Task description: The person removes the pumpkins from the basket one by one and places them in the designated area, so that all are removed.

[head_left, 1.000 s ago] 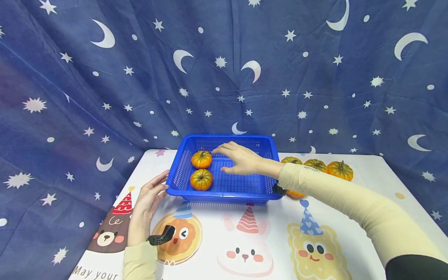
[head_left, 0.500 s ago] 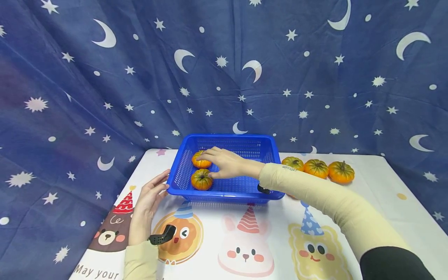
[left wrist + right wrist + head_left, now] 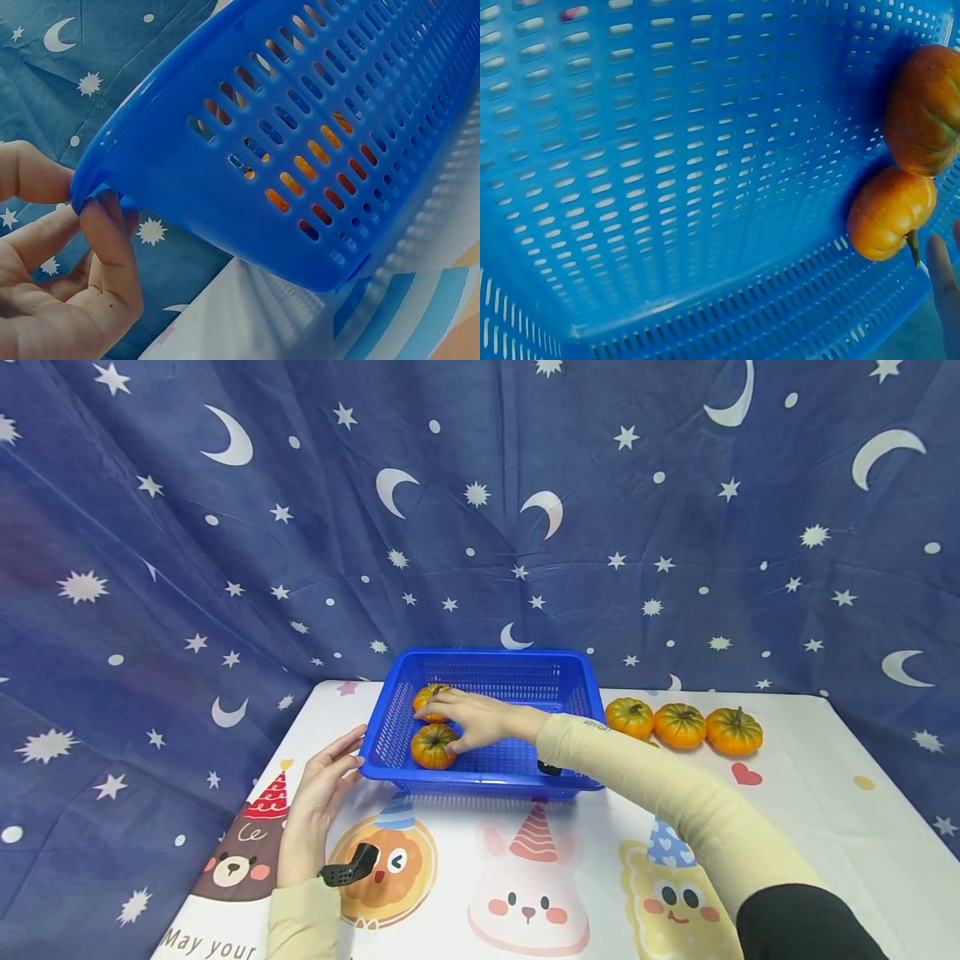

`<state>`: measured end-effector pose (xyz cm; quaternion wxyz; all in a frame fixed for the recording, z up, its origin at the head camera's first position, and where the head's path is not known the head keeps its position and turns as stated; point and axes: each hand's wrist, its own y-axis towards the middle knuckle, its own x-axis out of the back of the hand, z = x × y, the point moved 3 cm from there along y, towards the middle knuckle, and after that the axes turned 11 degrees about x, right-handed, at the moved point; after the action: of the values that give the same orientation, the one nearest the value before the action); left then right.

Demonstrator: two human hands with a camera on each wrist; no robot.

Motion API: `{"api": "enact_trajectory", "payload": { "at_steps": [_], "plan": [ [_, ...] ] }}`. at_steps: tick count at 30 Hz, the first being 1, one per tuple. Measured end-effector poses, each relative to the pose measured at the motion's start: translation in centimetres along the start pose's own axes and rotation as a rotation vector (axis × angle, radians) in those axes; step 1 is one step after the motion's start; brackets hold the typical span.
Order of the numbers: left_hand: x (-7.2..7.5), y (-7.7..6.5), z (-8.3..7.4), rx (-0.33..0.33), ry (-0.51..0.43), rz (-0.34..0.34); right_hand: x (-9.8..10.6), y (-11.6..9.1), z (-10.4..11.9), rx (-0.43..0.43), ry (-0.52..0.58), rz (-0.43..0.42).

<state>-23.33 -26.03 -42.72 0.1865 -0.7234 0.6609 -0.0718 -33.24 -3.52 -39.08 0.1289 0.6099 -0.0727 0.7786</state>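
Note:
My left hand (image 3: 318, 789) pinches the left rim of a blue plastic basket (image 3: 172, 172), thumb and fingertips meeting at its edge in the left wrist view. Two small orange-green pumpkins lie one behind the other at the basket's left end: a front pumpkin (image 3: 432, 747) and a rear pumpkin (image 3: 891, 212). Over them reaches my right hand (image 3: 483, 720), palm down, its fingers spread across part of the rear pumpkin and its thumb beside the front one. In the right wrist view a fingertip (image 3: 939, 259) shows close to the rear pumpkin's stem.
Three more pumpkins (image 3: 679, 726) stand in a row right of the basket, and a sliver of another shows behind the right sleeve (image 3: 645, 777). The white tablecloth (image 3: 810, 793) carries cartoon prints. A blue star-and-moon curtain (image 3: 465, 577) hangs close behind the table.
My right hand has moved left and down inside the basket, from its middle to the two pumpkins. My left hand stays at the rim. More of the pumpkin row shows beyond the arm.

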Motion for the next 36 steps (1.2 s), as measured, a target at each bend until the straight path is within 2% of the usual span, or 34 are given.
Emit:
{"api": "enact_trajectory", "payload": {
  "at_steps": [7, 14, 20, 36],
  "plan": [
    [0.0, 0.0, 0.0, 0.0, 0.005, -0.008, -1.1, 0.7, -0.5, 0.01, 0.055, 0.008],
    [0.0, -0.1, 0.0, -0.003, -0.001, -0.001, -2.4, 1.2, -0.9, -0.063, 0.091, 0.074],
    [-0.1, 0.0, 0.0, -0.009, -0.008, 0.002, -3.2, 1.3, -0.9, -0.074, 0.132, 0.105],
    [-0.1, 0.0, 0.0, -0.01, -0.012, -0.001, -3.7, 1.5, -1.1, -0.095, 0.138, 0.152]
  ]
}}
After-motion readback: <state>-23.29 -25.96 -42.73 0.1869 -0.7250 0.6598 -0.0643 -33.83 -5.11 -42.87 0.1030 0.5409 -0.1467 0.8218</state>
